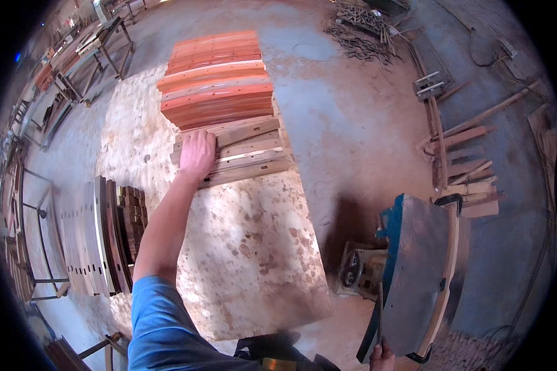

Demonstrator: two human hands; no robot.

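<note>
The pale, blotched surface [254,260] stretches ahead, carrying a row of orange slats [216,77] at its far end. Nearer, just beside these, lie the brown slats [250,148]. The left grip [198,153] rests on their left part, fingers slightly bent; whether it clasps any, I cannot tell. The smaller-looking right grip [382,357] closes around a thin strip [380,312].
</note>
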